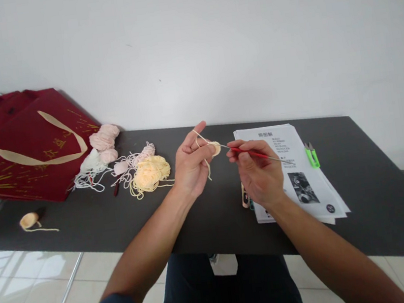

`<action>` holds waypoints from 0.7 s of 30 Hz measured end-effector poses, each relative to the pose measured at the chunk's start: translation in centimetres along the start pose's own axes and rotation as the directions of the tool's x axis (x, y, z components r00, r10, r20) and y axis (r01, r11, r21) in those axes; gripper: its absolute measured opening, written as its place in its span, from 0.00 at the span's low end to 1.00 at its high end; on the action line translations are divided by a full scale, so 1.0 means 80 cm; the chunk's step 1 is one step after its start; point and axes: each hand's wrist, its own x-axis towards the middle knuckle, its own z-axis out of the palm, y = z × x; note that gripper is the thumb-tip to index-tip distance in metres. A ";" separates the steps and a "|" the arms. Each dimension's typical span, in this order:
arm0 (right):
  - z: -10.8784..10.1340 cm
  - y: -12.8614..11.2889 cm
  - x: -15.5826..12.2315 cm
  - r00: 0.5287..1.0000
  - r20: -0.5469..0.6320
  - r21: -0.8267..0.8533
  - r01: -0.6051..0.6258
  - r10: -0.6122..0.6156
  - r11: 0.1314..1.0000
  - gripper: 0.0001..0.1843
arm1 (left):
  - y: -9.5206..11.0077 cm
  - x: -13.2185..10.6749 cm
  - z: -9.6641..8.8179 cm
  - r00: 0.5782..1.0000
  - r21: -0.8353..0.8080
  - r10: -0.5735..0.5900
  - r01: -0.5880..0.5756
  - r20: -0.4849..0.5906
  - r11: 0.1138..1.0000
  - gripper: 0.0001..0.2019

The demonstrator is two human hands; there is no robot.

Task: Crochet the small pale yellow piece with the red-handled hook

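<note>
My left hand (191, 165) is raised above the dark table (361, 200) and pinches a small cream crocheted piece (216, 148), with cream yarn looped over its forefinger. My right hand (255, 169) grips a red-handled crochet hook (258, 154) whose metal tip points left into the piece. A loose heap of pale yellow yarn (151, 173) lies on the table to the left of my left hand, and a strand runs from it toward that hand.
Printed paper sheets (294, 174) lie under my right hand, with green thread snips (312, 155) at their right edge. Pink and white yarn bundles (106, 146) lean against red gift bags (26, 145) at the left. A small cream crocheted cup (29, 220) sits near the table's left front.
</note>
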 end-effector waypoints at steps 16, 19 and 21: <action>-0.034 -0.025 0.018 0.882 0.361 -0.506 0.459 -0.305 0.730 0.09 | -0.012 0.000 -0.002 0.995 0.268 0.006 0.019 -0.095 0.963 0.31; -0.037 -0.024 0.015 0.843 0.456 -0.557 0.519 -0.284 0.648 0.10 | -0.016 0.000 -0.003 0.988 0.391 0.101 -0.047 -0.119 0.919 0.29; -0.035 -0.023 0.012 0.829 0.481 -0.569 0.543 -0.286 0.618 0.09 | -0.017 -0.003 -0.003 0.973 0.475 0.206 -0.135 -0.101 0.869 0.27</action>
